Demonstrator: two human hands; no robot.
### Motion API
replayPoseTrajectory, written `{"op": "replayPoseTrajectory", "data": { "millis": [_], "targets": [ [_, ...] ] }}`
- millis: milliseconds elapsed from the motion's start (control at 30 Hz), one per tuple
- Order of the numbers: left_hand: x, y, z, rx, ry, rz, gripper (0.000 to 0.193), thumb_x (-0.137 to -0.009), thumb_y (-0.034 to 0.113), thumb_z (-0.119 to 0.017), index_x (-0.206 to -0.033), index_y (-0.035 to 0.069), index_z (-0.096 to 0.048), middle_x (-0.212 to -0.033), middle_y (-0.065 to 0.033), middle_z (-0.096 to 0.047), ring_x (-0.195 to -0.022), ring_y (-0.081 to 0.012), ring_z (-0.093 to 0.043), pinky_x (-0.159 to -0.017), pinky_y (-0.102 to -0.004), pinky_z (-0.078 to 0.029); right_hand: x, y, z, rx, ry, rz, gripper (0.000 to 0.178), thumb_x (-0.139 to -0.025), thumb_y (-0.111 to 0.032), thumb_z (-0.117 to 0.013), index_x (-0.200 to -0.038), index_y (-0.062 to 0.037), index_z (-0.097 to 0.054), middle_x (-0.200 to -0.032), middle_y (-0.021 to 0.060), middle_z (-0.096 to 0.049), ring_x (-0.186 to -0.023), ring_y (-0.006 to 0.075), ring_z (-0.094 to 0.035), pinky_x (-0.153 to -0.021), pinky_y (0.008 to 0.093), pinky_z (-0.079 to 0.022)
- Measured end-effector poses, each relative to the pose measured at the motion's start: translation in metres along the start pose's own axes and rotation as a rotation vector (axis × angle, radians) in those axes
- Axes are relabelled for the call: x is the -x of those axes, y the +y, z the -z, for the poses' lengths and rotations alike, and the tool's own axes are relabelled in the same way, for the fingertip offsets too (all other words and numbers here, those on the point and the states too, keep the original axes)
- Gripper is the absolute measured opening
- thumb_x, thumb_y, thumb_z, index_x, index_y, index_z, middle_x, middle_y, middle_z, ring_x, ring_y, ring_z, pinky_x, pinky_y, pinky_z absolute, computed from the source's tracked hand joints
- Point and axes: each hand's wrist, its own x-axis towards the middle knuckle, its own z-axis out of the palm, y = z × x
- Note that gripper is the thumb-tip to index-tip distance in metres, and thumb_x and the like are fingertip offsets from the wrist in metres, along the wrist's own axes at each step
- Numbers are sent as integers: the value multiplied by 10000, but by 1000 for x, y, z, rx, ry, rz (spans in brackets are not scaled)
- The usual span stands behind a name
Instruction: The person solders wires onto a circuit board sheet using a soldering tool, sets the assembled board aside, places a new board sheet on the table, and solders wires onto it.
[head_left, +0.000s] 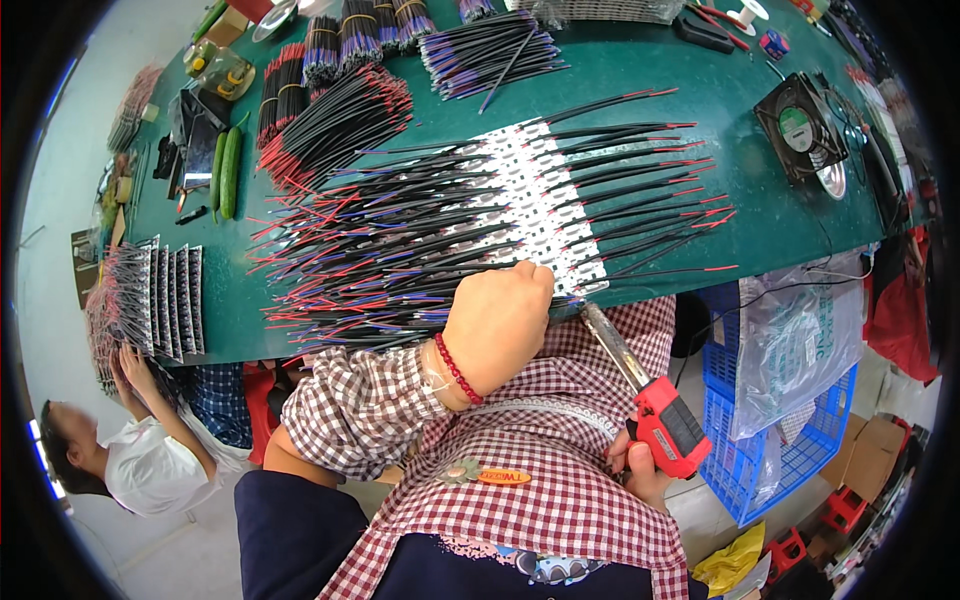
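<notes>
A white circuit board panel (530,195) lies on the green table, with rows of black wires (400,215) tipped red and blue fanning out to its left. More black wires (640,170) with red ends stick out on its right. My left hand (500,325), closed with fingertips bunched, rests at the panel's near edge; what it pinches is hidden. In my right hand (645,475) is a red soldering iron (668,425), its metal shaft slanting up to the panel's near corner, close to my left fingers.
Wire bundles (345,115) lie at the back, with a loose wire pile (490,50) beside them. Cucumbers (228,170) lie at left, near stacked boards (175,300) where a co-worker's hands (135,372) are busy. A fan (800,128) stands at right, above a blue crate (735,480).
</notes>
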Motion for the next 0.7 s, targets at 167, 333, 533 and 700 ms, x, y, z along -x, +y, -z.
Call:
{"op": "replayPoseTrajectory", "data": {
  "millis": [167, 333, 533, 700],
  "targets": [
    [1, -1, 1, 1, 1, -18, 177, -692, 120, -654, -781, 28, -531, -756, -120, -588, -641, -317, -611, -574, -410, -497, -4, 2, 1, -27, 19, 85, 318, -902, -310, -560, -878, 7, -565, -698, 61, -560, -562, 109, -489, -539, 256, -414],
    [17, -8, 18, 50, -43, 48, 165, -745, 119, -642, -837, 57, -519, -779, -118, -598, -680, -332, -615, -583, -424, -490, -19, 0, 0, -141, 141, 288, 436, -917, -343, -500, -1153, 17, -431, -633, 80, -520, -448, 124, -445, -437, 266, -431],
    [40, -44, 85, -272, 318, 456, 38, -850, 80, -555, -872, 48, -559, -705, -155, -608, -636, -344, -608, -548, -453, -457, -58, -27, 0, -287, 122, 387, 484, -929, -445, -455, -1164, -24, -423, -667, 78, -547, -536, 157, -530, -938, 472, -397],
    [8, 2, 67, 123, 295, 99, 246, -767, 190, -697, -944, 61, -585, -807, -126, -598, -667, -309, -631, -580, -410, -503, -107, -41, -20, -591, -50, 400, 390, -959, -384, -438, -1135, -36, -450, -698, 83, -531, -564, 171, -527, -1104, 542, -225]
  ]
}}
